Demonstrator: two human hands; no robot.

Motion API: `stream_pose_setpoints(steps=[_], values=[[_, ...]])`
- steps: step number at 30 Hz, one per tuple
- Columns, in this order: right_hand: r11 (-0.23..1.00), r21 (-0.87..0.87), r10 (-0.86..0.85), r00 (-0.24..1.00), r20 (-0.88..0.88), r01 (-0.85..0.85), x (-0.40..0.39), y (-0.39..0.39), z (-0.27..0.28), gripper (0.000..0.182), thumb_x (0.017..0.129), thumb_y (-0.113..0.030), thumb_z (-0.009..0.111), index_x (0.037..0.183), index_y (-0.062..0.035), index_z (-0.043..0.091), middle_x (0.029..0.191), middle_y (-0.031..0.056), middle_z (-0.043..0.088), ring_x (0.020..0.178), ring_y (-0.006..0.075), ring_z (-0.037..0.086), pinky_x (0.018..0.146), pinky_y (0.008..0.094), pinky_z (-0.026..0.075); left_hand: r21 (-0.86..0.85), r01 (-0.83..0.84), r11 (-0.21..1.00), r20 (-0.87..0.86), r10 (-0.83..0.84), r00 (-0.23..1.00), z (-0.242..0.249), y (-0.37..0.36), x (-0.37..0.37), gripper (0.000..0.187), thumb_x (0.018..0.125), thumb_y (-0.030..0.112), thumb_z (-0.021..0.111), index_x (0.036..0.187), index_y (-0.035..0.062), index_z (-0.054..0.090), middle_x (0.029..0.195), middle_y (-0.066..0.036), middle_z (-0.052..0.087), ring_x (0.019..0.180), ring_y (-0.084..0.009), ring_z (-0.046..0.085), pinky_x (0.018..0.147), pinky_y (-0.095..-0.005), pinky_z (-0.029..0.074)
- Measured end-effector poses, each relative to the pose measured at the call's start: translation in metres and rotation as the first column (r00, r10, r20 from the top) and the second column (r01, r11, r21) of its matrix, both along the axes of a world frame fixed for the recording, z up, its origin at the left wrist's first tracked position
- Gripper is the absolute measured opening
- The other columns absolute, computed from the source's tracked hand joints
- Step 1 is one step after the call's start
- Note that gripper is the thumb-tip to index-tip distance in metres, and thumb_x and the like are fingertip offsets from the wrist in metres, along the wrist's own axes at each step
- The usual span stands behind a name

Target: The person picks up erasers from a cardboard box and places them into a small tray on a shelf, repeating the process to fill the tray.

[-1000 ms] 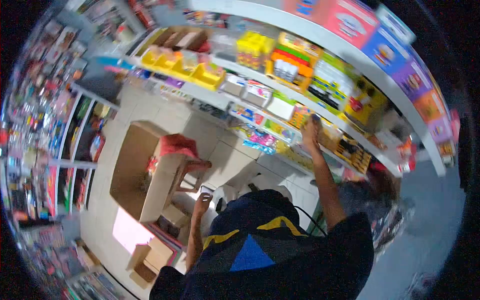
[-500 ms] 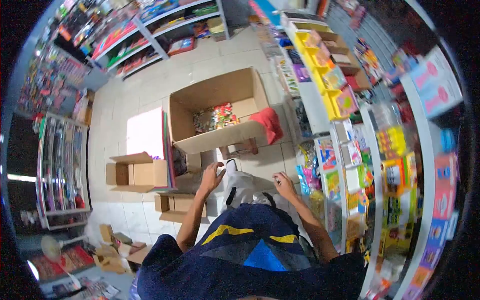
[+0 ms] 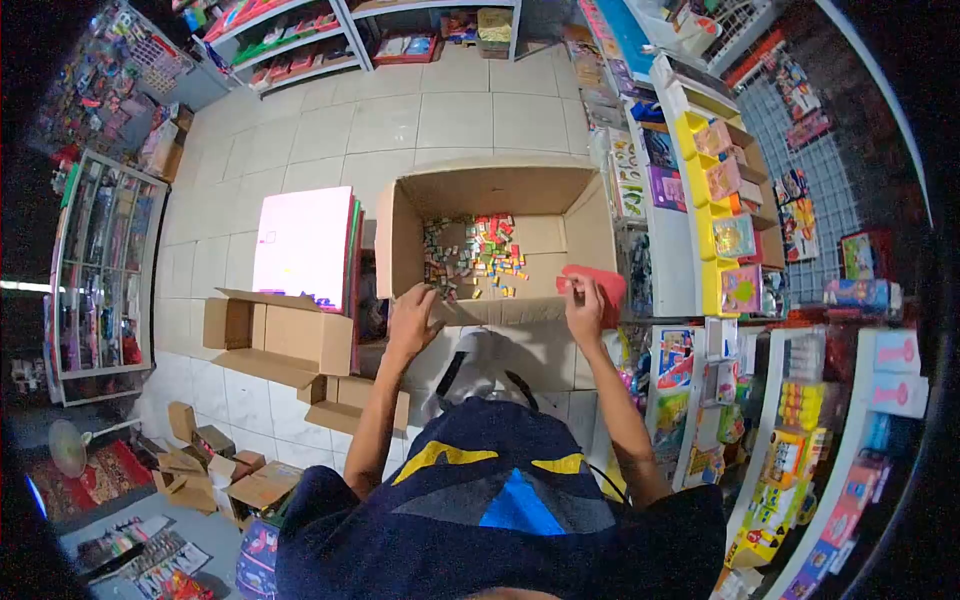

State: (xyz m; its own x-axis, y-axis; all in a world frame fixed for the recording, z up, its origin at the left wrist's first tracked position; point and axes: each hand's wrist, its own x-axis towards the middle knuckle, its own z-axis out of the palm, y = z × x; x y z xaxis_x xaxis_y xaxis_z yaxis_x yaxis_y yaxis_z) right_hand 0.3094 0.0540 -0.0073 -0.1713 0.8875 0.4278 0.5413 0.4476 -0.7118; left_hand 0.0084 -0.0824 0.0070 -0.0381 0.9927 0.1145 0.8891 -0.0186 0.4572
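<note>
A large open cardboard box (image 3: 510, 180) stands in front of me. Inside it, many small, brightly coloured block-like pieces (image 3: 490, 245) lie scattered over the left and middle of the bottom; their kind is too small to make out. At the box's near left corner is my left hand (image 3: 410, 325), fingers apart beside the rim, with nothing visible in it. My right hand (image 3: 587, 308) is at the near right corner, its fingers closed on a red cloth (image 3: 612, 288) draped over the rim. Part of the cloth is hidden behind the hand.
Left of the large box are stacked coloured sheets (image 3: 305, 240) and a smaller open carton (image 3: 270, 340). Another small carton (image 3: 355, 405) lies nearer. Shelves with packaged goods (image 3: 740, 400) line the right side. A glass cabinet (image 3: 105, 280) stands at the left, and a rack (image 3: 300, 50) at the back.
Both hands have reached forward to the near edge of the large box. The right hand has taken hold of the red cloth. My view has come closer over the box.
</note>
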Motion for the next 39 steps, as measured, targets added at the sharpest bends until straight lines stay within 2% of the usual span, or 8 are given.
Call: stream_pose_setpoints(steps=[10,15,23,27,31,34,37,39], values=[[0.853,-0.491,0.232,0.971,0.052,-0.177,-0.043,0.085,-0.066,0.015,0.079,-0.01,0.061,0.091,-0.0023,0.059,0.076,0.0074,0.064,0.059,0.0139,0.058,0.055,0.0269,0.047,-0.415,0.01,0.91,-0.136,-0.073,0.988,-0.048,0.036,-0.013,0.019,0.073,0.027,0.062,0.08,0.0102,0.066,0.074,-0.012,0.063,0.072,-0.0278,0.062,0.066,-0.041,0.047],[0.392,-0.902,0.71,0.683,0.171,-0.183,-0.018,0.119,-0.186,0.019,0.075,-0.014,0.06,0.094,-0.0097,0.062,0.094,0.0063,0.064,0.09,0.0207,0.06,0.075,0.0331,0.047,-0.521,0.004,0.853,-0.155,-0.1,0.983,-0.062,0.035,-0.015,0.015,0.077,0.016,0.054,0.074,0.0059,0.065,0.07,-0.016,0.062,0.065,-0.0308,0.062,0.058,-0.0414,0.048],[0.569,-0.804,0.704,0.403,0.585,0.174,-0.053,0.131,-0.23,0.033,0.069,-0.02,0.057,0.101,-0.0209,0.062,0.103,0.004,0.062,0.094,0.0219,0.059,0.08,0.0369,0.047,-0.579,-0.027,0.815,-0.101,-0.039,0.994,-0.057,0.039,-0.013,0.015,0.076,0.015,0.056,0.083,0.0083,0.067,0.07,-0.016,0.061,0.066,-0.0312,0.061,0.056,-0.0433,0.045],[0.328,-0.915,0.638,0.77,0.031,-0.235,-0.059,0.115,-0.29,0.046,0.07,-0.002,0.051,0.111,-0.0179,0.06,0.093,0.0071,0.063,0.085,0.0145,0.058,0.071,0.027,0.046,-0.622,-0.035,0.782,-0.073,-0.014,0.997,-0.037,0.052,-0.013,0.016,0.076,0.015,0.056,0.087,0.0117,0.068,0.071,-0.016,0.061,0.068,-0.0307,0.061,0.059,-0.0434,0.045],[0.369,-0.71,0.68,0.695,-0.234,-0.6,-0.099,0.096,-0.302,0.059,0.074,0.007,0.044,0.129,-0.0129,0.043,0.077,0.0067,0.055,0.072,0.0138,0.052,0.063,0.0284,0.043,-0.734,-0.034,0.679,-0.163,-0.127,0.978,-0.057,0.044,-0.016,0.029,0.075,0.015,0.058,0.101,0.0242,0.065,0.073,-0.013,0.062,0.068,-0.0299,0.061,0.056,-0.0426,0.046],[0.047,-0.981,0.738,0.668,-0.093,-0.189,-0.135,0.112,-0.259,0.07,0.078,0.002,0.048,0.14,-0.0125,0.019,0.099,0.0167,0.06,0.095,0.0212,0.056,0.077,0.0322,0.045,-0.626,-0.035,0.779,-0.13,-0.06,0.99,-0.048,0.048,-0.016,0.03,0.075,0.016,0.059,0.103,0.0257,0.065,0.072,-0.013,0.062,0.066,-0.0299,0.061,0.057,-0.042,0.046],[0.456,-0.886,0.643,0.658,0.392,0.083,-0.156,0.107,-0.277,0.078,0.076,-0.007,0.055,0.141,-0.0125,0.012,0.115,0.0194,0.053,0.11,0.0281,0.049,0.089,0.0391,0.039,-0.636,-0.044,0.771,-0.08,-0.009,0.997,-0.029,0.062,-0.016,0.028,0.075,0.016,0.059,0.101,0.0249,0.065,0.071,-0.013,0.062,0.066,-0.0294,0.061,0.059,-0.0417,0.047],[0.436,-0.876,0.523,0.735,0.431,0.204,-0.163,0.118,-0.244,0.08,0.074,-0.017,0.06,0.139,-0.0169,0.013,0.118,0.0177,0.05,0.109,0.0342,0.047,0.092,0.0474,0.033,-0.631,-0.048,0.774,-0.084,-0.007,0.996,-0.035,0.057,-0.015,0.029,0.075,0.016,0.06,0.101,0.0253,0.065,0.071,-0.012,0.062,0.066,-0.0289,0.06,0.059,-0.0417,0.047]])
